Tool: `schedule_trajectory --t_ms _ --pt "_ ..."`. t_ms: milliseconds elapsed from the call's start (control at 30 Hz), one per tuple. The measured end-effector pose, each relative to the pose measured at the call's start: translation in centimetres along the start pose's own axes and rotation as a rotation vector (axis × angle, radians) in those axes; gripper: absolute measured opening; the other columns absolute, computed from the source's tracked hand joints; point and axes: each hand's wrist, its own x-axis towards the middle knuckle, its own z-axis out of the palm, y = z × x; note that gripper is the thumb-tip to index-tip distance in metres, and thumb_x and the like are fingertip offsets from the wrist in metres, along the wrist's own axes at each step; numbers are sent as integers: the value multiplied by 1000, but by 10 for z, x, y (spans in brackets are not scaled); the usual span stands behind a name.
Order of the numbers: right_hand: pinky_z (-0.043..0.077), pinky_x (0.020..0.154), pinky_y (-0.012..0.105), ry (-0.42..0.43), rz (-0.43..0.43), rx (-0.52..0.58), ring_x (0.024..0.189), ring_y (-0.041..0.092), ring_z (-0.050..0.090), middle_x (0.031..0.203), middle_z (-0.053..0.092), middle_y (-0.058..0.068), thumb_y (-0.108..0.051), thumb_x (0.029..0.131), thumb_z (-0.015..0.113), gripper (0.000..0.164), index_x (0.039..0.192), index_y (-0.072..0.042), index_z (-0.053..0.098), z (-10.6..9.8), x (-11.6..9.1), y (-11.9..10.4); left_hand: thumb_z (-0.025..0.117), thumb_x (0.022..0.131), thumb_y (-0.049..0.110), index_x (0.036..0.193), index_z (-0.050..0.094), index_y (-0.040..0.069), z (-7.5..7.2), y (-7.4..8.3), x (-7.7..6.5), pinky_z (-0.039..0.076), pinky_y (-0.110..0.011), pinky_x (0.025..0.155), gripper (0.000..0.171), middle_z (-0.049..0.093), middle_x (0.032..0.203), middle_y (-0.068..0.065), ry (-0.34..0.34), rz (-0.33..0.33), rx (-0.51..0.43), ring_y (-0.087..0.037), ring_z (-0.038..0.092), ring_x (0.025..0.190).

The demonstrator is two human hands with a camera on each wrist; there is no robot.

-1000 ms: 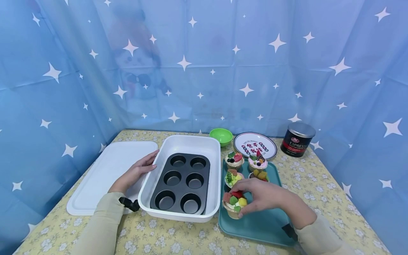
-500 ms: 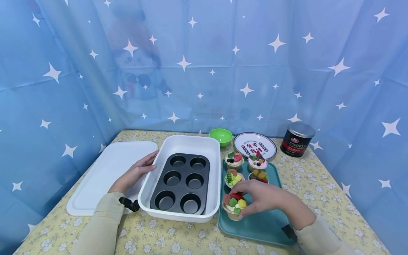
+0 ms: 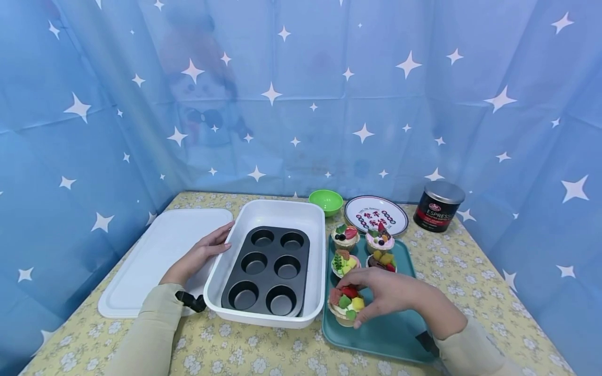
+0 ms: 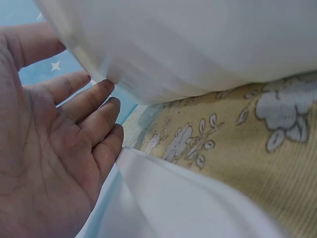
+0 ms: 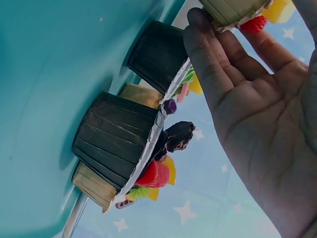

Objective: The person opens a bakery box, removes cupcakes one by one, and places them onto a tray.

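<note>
My right hand (image 3: pixel 392 295) holds a cupcake (image 3: pixel 346 307) with fruit-like toppings at the near left of the teal tray (image 3: pixel 376 342). In the right wrist view, its fingers (image 5: pixel 213 54) lie along the side of that cupcake (image 5: pixel 235 10), which is partly cut off. Several other decorated cupcakes (image 3: pixel 345 262) stand behind it in two rows. Against the left side of a white rectangular container (image 3: pixel 265 317) rests my left hand (image 3: pixel 202 255), fingers relaxed on its outer wall. A dark muffin pan (image 3: pixel 271 271) with vacant cups lies inside the container.
A white lid (image 3: pixel 155 261) lies flat at the left, under my left forearm. Along the back stand a green bowl (image 3: pixel 326 201), a patterned plate (image 3: pixel 376 213) and an espresso tin (image 3: pixel 438 206). A floral cloth (image 3: pixel 254 350) covers the table.
My right hand and the cupcake have shifted slightly down and toward me over the tray. The left hand and container have stayed in place.
</note>
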Motion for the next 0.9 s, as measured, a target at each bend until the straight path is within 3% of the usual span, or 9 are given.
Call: schedule_trajectory --t_ms 167,467,800,900 --pt "50 99 37 -7 -8 16 116 6 56 129 59 -19 -57 78 80 66 136 -34 58 1 0 2 55 103 27 162 21 25 0 0 1 27 -55 115 68 27 164 -8 1 2 -2 -31 25 150" --pt "51 99 39 -34 10 50 121 8 56 135 59 -12 -55 78 81 80 143 -16 55 -1 -1 -1 54 104 26 162 21 24 -1 -1 1 27 -54 115 67 27 164 -8 -2 9 2 -31 25 150" --pt "51 100 40 -35 -23 85 127 16 56 144 56 3 -50 82 80 82 148 -13 50 -2 -5 -1 56 103 27 163 21 24 1 -1 5 23 -58 116 69 26 165 -8 0 5 -3 -31 23 151" --pt "51 100 40 -28 -13 93 127 17 56 145 56 5 -51 82 80 83 151 -18 47 -3 -6 -1 55 103 25 162 22 24 2 -2 5 22 -58 116 68 27 164 -8 10 3 -3 -32 23 151"
